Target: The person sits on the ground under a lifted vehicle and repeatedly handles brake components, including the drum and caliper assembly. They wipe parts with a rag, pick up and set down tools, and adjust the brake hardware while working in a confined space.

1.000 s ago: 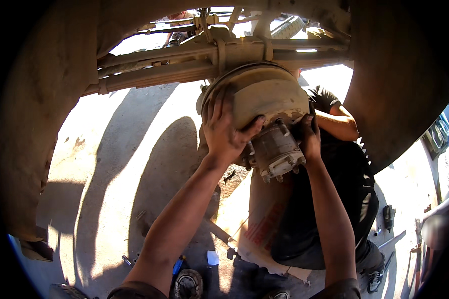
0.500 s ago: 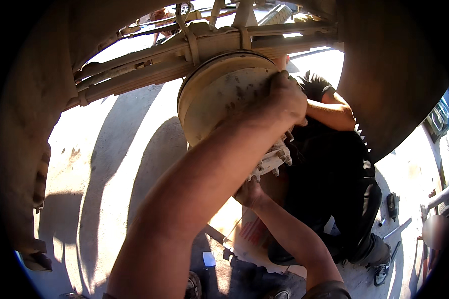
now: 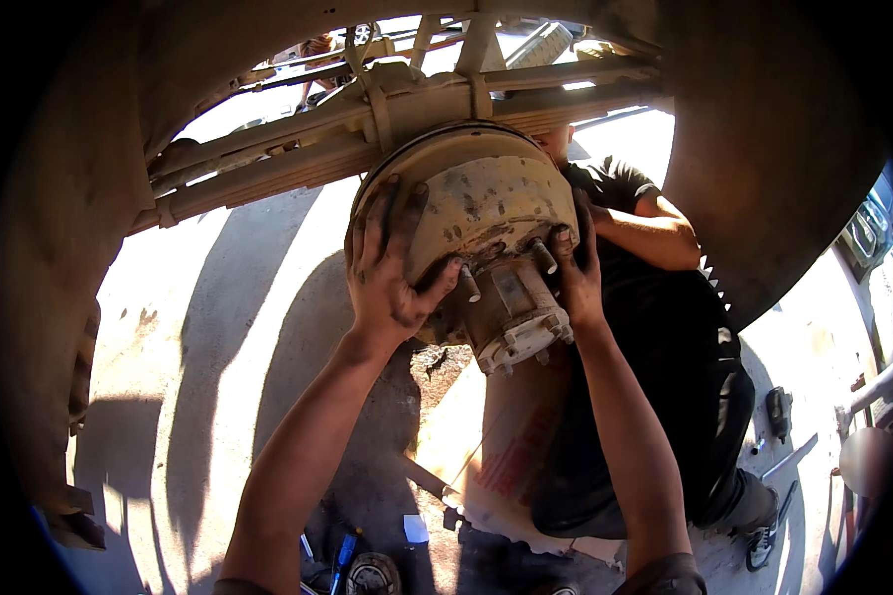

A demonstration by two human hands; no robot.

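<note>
Grime on the left hand point(image 3: 382, 283) and right hand point(image 3: 579, 270) could loosen their grip, spread wide and holding the tan brake drum point(image 3: 496, 198) from both sides below the leaf springs point(image 3: 278, 177); a slip might tilt it, pinch a thumb by the studs point(image 3: 469, 284) or knock the co-worker point(image 3: 655, 387) close on the right. Sunlight and hard shadow stripe the concrete ground point(image 3: 129, 342) beneath, where a blue-handled tool point(image 3: 345, 548) lies, while dark curved bodywork point(image 3: 764, 188) hems in both sides.
</note>
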